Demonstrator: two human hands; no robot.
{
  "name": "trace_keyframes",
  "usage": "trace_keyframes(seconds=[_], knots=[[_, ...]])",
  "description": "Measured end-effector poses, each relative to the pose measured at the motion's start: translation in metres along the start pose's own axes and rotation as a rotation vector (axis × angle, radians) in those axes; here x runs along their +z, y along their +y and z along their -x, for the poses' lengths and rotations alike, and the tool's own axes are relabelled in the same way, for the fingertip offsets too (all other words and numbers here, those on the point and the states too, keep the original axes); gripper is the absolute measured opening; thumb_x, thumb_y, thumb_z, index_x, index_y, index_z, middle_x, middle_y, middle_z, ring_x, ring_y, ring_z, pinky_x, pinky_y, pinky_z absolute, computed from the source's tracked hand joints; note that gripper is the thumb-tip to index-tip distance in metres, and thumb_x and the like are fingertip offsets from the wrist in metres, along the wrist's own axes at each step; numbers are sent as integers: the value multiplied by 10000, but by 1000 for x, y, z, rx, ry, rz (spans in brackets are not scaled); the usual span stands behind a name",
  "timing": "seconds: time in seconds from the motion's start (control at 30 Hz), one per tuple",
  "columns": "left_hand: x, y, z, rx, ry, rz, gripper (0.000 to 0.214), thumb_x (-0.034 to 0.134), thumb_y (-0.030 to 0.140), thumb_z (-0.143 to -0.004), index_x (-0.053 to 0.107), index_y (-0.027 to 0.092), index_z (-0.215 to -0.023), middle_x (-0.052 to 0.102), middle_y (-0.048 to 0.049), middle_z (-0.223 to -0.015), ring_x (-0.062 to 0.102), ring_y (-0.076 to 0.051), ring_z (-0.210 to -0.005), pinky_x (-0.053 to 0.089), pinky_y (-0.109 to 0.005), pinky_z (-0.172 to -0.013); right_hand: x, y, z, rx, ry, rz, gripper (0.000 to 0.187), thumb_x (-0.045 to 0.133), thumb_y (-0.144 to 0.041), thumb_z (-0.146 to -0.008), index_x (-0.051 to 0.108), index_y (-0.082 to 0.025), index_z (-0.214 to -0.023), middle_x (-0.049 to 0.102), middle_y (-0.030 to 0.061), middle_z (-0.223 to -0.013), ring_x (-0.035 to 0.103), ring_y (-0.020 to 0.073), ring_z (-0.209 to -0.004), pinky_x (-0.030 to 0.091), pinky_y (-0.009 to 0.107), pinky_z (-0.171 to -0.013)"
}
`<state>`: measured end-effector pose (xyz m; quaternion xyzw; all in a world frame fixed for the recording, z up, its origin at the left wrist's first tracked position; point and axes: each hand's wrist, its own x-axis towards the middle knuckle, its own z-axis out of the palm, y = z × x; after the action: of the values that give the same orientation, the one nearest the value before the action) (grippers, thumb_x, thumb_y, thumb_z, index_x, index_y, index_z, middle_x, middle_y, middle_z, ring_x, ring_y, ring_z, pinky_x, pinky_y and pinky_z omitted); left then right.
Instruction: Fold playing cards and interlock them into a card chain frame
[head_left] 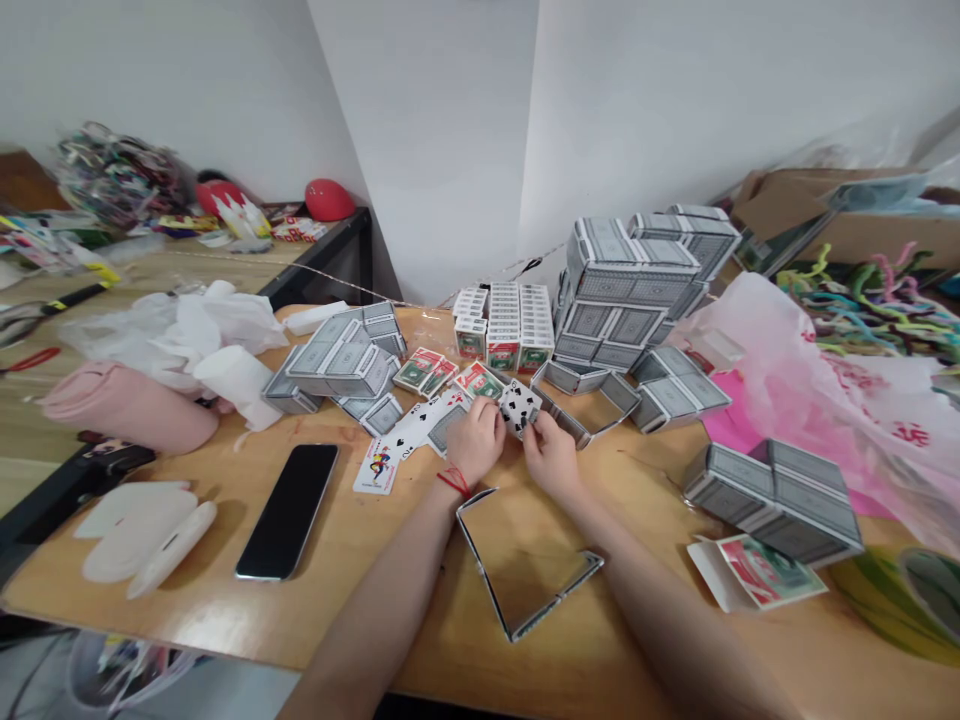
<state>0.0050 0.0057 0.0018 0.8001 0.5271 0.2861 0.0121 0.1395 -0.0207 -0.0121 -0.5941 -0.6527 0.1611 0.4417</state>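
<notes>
A playing card with black spades (520, 408) is held up between both hands in the middle of the table. My left hand (478, 440) pinches its left side, and my right hand (551, 455) grips the lower right corner. Left of my left hand, loose playing cards (411, 428) lie fanned out, with a joker card (376, 467) nearest me. Between my forearms rests an open frame of folded cards (491, 580). Just beyond my right hand stands another folded-card frame (600, 432). A red and green card box (478, 380) lies behind the hands.
Card-built blocks stand in a tall stack (630, 290), at the left (349, 360) and at the right (776, 500). Several card boxes (517, 325) are lined up at the back. A black phone (289, 512), a pink roll (131, 408) and yellow tape (892, 600) lie around.
</notes>
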Motion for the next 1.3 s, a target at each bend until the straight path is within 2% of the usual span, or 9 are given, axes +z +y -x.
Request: trace_keyframes(seconds=[0.17, 0.23, 0.37, 0.57, 0.73, 0.87, 1.0, 1.2, 1.3], knots=[[3, 2, 2, -26, 39, 124, 295, 413, 148, -813, 469, 170, -1101, 564, -84, -1048, 572, -170, -872, 449, -270, -701, 0, 3, -3, 54, 20, -24, 163, 393, -256, -789, 366, -211, -635, 409, -40, -492, 376, 111, -453, 287, 216, -450], [5, 1, 2, -40, 60, 160, 333, 415, 118, -799, 451, 170, -1126, 576, -82, -1016, 567, -177, -894, 450, -284, -735, 1, 4, -3, 63, 12, -1, 165, 393, -247, -786, 355, -213, -629, 404, -42, -491, 368, 113, -447, 274, 217, -448], [5, 0, 1, -68, 84, 236, 256, 432, 106, -779, 502, 165, -1018, 597, -62, -894, 569, -159, -838, 449, -272, -734, 2, 7, -3, 56, 1, 23, 156, 387, -239, -788, 372, -213, -635, 424, -34, -506, 381, 120, -458, 281, 221, -454], [2, 0, 0, -111, -3, 274, 57, 482, 173, -746, 520, 170, -789, 575, -16, -716, 533, -118, -637, 416, -238, -603, -1, 11, -4, 12, 3, 96, 147, 371, -239, -807, 438, -207, -680, 477, -8, -563, 444, 136, -508, 321, 227, -486], [2, -1, 0, -201, -23, 288, 40, 495, 213, -744, 494, 177, -727, 560, 4, -627, 519, -112, -560, 383, -232, -547, -1, 10, -2, -133, -38, 175, 202, 358, -229, -831, 491, -189, -684, 516, 23, -595, 486, 144, -558, 355, 233, -529], [4, -3, 1, -230, 11, 359, 69, 515, 214, -736, 497, 181, -794, 577, 3, -639, 547, -121, -576, 402, -234, -555, -2, 5, 0, -267, -76, 184, 228, 349, -191, -841, 570, -163, -887, 566, 51, -666, 532, 155, -632, 411, 249, -595], [6, -3, 2, -233, 64, 453, 156, 543, 200, -726, 483, 185, -869, 610, -17, -740, 582, -126, -650, 437, -241, -607, -3, -1, 1, -353, -104, 160, 315, 347, -149, -832, 517, -162, -1097, 623, 90, -859, 573, 172, -775, 456, 274, -686], [5, -2, 1, -256, 83, 460, 150, 539, 204, -726, 489, 188, -867, 616, -6, -706, 590, -125, -628, 443, -231, -580, 1, -3, 2, -310, -113, 181, 300, 352, -138, -819, 523, -142, -1065, 634, 112, -868, 583, 194, -785, 463, 299, -694], [3, 1, 2, -238, 68, 432, 98, 519, 204, -732, 516, 186, -828, 617, 7, -658, 589, -118, -599, 439, -222, -562, 0, 0, 1, -192, -55, 101, 234, 346, -156, -823, 547, -159, -942, 629, 94, -819, 580, 183, -730, 457, 279, -650]])
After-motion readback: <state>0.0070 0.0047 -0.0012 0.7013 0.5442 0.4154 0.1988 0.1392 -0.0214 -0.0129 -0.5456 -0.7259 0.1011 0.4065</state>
